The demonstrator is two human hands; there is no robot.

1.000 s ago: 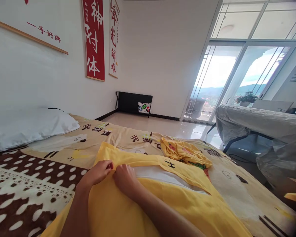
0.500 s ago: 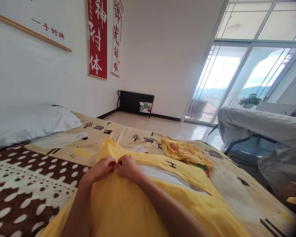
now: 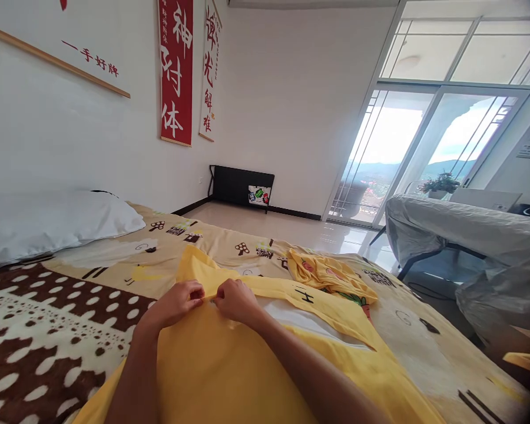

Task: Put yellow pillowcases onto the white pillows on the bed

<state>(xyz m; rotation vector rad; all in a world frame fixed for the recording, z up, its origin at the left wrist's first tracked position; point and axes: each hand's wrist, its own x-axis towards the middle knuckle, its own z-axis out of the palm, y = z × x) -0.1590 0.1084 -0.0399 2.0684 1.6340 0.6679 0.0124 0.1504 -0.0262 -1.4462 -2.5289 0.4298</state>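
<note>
A yellow pillowcase (image 3: 229, 371) lies across the bed in front of me, with a white pillow (image 3: 309, 315) showing through its open edge. My left hand (image 3: 176, 301) and my right hand (image 3: 236, 300) sit side by side at the far left end of that opening. Both are closed, pinching the yellow fabric edge between fingers and thumb. A second crumpled yellow cloth (image 3: 329, 275) with a cartoon print rests further back on the bed.
The bed has a beige cartoon-print sheet (image 3: 424, 335) and a brown and white dotted blanket (image 3: 39, 330) at the left. A white pillow (image 3: 48, 221) lies at the far left by the wall. A covered grey sofa (image 3: 468, 235) stands at the right.
My hands have shifted slightly along the pillowcase edge and drawn a little apart, still pinching it. The view has tilted slightly.
</note>
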